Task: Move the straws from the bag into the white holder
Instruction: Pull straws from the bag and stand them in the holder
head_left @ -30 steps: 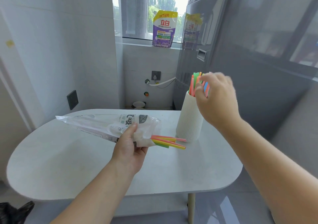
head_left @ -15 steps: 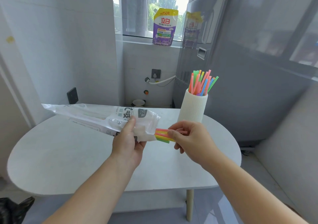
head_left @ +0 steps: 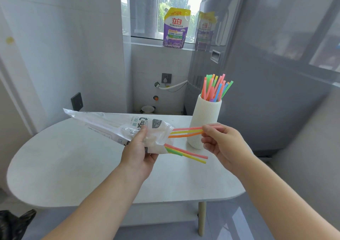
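My left hand (head_left: 140,152) grips a clear plastic straw bag (head_left: 117,127) near its open end, holding it above the table. My right hand (head_left: 219,143) pinches three straws (head_left: 185,132), pink, yellow and orange, that reach partly out of the bag's mouth. Three more straws (head_left: 185,153), pink, yellow and green, stick out lower from the same opening. The white ribbed holder (head_left: 206,122) stands upright on the table just behind my right hand, with several coloured straws (head_left: 216,88) standing in it.
A white oval table (head_left: 73,166) lies under both hands. A grey appliance (head_left: 266,64) stands right behind the holder. A purple detergent pouch (head_left: 175,28) sits on the window sill. Something dark (head_left: 14,225) lies on the floor at bottom left.
My right hand came down from the holder to the bag's mouth, pinched three straws and has drawn them out to the right. The bag's far end has risen a little.
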Available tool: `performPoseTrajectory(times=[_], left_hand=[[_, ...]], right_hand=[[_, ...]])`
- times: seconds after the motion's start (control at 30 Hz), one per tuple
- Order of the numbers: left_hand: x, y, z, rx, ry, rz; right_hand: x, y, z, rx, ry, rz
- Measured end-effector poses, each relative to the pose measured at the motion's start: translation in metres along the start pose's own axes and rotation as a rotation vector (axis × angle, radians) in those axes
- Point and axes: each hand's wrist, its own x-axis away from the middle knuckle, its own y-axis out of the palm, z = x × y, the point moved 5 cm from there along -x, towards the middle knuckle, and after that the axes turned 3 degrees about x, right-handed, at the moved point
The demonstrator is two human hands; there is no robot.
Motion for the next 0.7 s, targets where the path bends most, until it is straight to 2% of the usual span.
performPoseTrajectory(times=[0.1, 0.2, 0.5, 0.7], left_hand=[[0.001, 0.000, -0.002, 0.004, -0.016, -0.010], [0.004, 0.001, -0.004, 0.013, -0.031, -0.020], [0.010, 0.007, -0.008, 0.030, -0.040, -0.038], [0.009, 0.006, -0.007, 0.061, -0.057, -0.029]], right_hand=[[-0.001, 0.008, 0.007, -0.235, 0.071, -0.044], [0.000, 0.018, 0.011, -0.320, 0.075, -0.078], [0.007, 0.034, 0.017, -0.291, 0.132, -0.133], [0.004, 0.028, 0.004, -0.206, -0.017, -0.044]])
